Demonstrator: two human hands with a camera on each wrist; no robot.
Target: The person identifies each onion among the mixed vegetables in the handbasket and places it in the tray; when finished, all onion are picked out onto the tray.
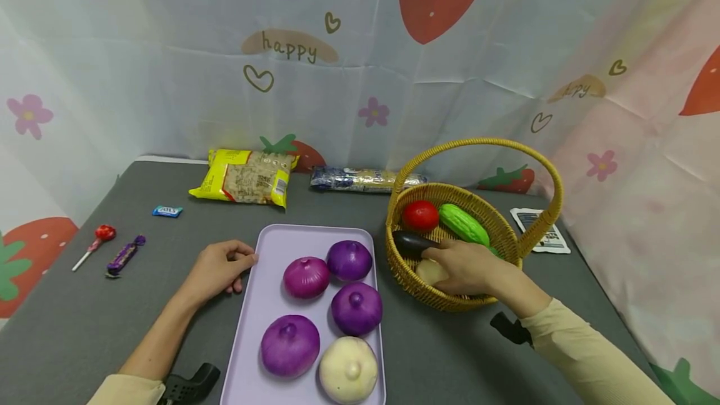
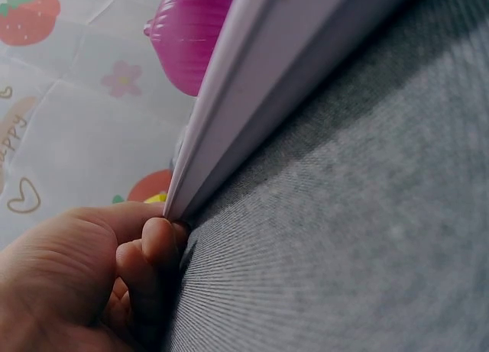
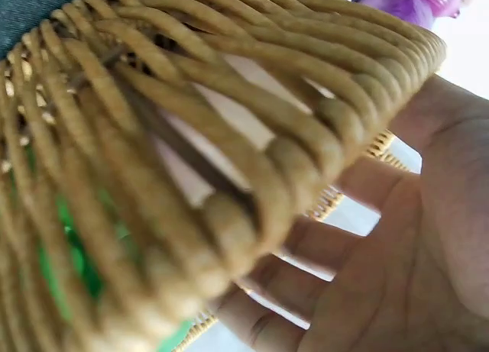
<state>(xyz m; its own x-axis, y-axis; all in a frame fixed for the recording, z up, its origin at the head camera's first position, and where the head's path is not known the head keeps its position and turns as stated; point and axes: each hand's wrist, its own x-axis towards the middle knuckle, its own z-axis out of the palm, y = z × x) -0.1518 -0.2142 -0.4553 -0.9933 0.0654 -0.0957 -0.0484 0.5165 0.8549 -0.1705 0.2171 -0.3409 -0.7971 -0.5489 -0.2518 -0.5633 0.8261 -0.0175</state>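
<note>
My left hand [image 1: 218, 272] pinches the left rim of a lilac tray [image 1: 255, 305] between thumb and fingers. Several onions stand on this tray: a magenta one [image 1: 306, 277], purple ones such as the large onion [image 1: 289, 346], and a white onion [image 1: 349, 370]. Over on the right, my right hand [image 1: 469, 267] reaches into a yellow wicker basket [image 1: 419, 295], thumb and fingers round a pale round vegetable [image 1: 432, 272]. Beside it in the basket lie an eggplant [image 1: 413, 243], a tomato [image 1: 420, 215] and a green bumpy gourd [image 1: 464, 224]. Basket weave hides the right fingertips in the right wrist view.
A yellow snack bag [image 1: 247, 178] and a long shiny packet [image 1: 360, 180] lie along the back. Left sit a lollipop [image 1: 104, 234], a purple-wrapped candy [image 1: 125, 257] and a blue candy [image 1: 167, 211]. A white packet [image 1: 542, 231] lies behind the basket, whose tall handle [image 1: 484, 142] arches above.
</note>
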